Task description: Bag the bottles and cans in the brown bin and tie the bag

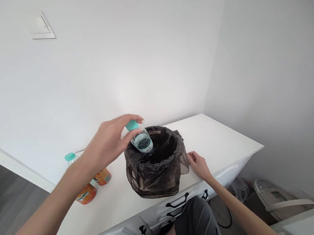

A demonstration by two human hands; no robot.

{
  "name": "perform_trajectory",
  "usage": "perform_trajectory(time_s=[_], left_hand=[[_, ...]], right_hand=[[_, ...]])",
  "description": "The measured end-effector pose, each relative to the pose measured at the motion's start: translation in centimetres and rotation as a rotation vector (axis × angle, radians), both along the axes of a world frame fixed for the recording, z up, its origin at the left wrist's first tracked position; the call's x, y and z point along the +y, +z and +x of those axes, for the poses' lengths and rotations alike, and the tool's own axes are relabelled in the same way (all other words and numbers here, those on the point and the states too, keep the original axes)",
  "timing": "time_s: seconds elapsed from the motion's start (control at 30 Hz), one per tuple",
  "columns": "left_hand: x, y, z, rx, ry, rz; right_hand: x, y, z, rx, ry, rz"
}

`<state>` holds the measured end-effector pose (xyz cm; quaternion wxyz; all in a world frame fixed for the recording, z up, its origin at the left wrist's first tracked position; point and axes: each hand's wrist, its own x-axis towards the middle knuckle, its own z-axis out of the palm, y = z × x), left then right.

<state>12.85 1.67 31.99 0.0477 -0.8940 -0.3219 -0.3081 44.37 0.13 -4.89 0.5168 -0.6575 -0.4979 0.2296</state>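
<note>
My left hand [117, 134] grips a clear bottle [143, 142] by its upper part, near the teal cap. The bottle tilts down into the mouth of a bin [156, 182] lined with a black plastic bag. Beside the bin on the right, my right hand [198, 163] has its fingers curled at the loose edge of the bag; whether they pinch it is hard to make out. Left of the bin, partly behind my left forearm, stand two orange-labelled containers [86, 194] [103, 176]. A second teal cap [70, 157] shows above the forearm.
The white cabinet top [217, 138] carries the bin and meets a white wall behind. Black handles [177, 201] line its front, above my knee. A beige appliance [278, 198] stands low at the right. A switch [41, 27] is on the wall.
</note>
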Motion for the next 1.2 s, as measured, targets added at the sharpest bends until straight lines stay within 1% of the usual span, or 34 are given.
perform_trajectory(time_s=[0.1, 0.13, 0.2, 0.3, 0.37, 0.47, 0.53, 0.63, 0.67, 0.73, 0.8, 0.87, 0.93, 1.03, 1.2], left_hand=[[1.9, -1.9, 0.8, 0.115, -0.065, -0.207], [2.4, -2.5, 1.0, 0.140, -0.075, -0.253], [3.4, -3.5, 1.4, 0.192, -0.102, -0.314], [4.3, -4.7, 1.8, 0.269, -0.144, -0.360], [4.7, -5.3, 2.0, 0.315, -0.153, -0.377], [5.2, -6.0, 2.2, 0.379, -0.133, -0.406], [5.5, -6.3, 2.2, 0.423, -0.121, -0.440], [5.8, -6.5, 1.9, 0.453, -0.153, -0.503], [5.9, -6.5, 1.8, 0.443, -0.161, -0.508], [6.1, -6.7, 1.4, 0.391, -0.152, -0.468], [6.5, -7.0, 0.8, 0.319, -0.123, -0.393], [6.8, -7.5, 0.0, 0.248, -0.085, -0.390], [6.9, -7.9, -0.9, 0.188, -0.033, -0.495], [6.3, -8.2, -2.1, 0.103, 0.039, -0.679], [4.6, -7.9, -3.3, -0.061, 0.118, -0.758]], right_hand=[[0.0, 0.2, -0.1, 0.004, -0.009, 0.011], [0.1, 0.4, -0.1, 0.008, -0.011, 0.014], [0.1, 0.6, -0.2, 0.014, -0.006, 0.021], [0.1, 0.9, -0.2, 0.021, -0.003, 0.029], [0.0, 1.1, -0.3, 0.023, -0.001, 0.028], [0.0, 1.4, -0.3, 0.028, 0.000, 0.025], [0.0, 1.5, -0.4, 0.033, 0.001, 0.026], [0.0, 1.5, -0.4, 0.031, -0.001, 0.034], [0.0, 1.6, -0.5, 0.028, -0.003, 0.037], [0.1, 1.6, -0.5, 0.024, -0.010, 0.038], [0.0, 1.7, -0.6, 0.022, -0.012, 0.033], [0.0, 1.7, -0.7, 0.020, -0.011, 0.027], [-0.1, 1.8, -0.7, 0.020, -0.013, 0.027], [-0.1, 1.8, -0.8, 0.017, -0.019, 0.034], [-0.2, 1.8, -1.1, 0.013, -0.019, 0.035]])
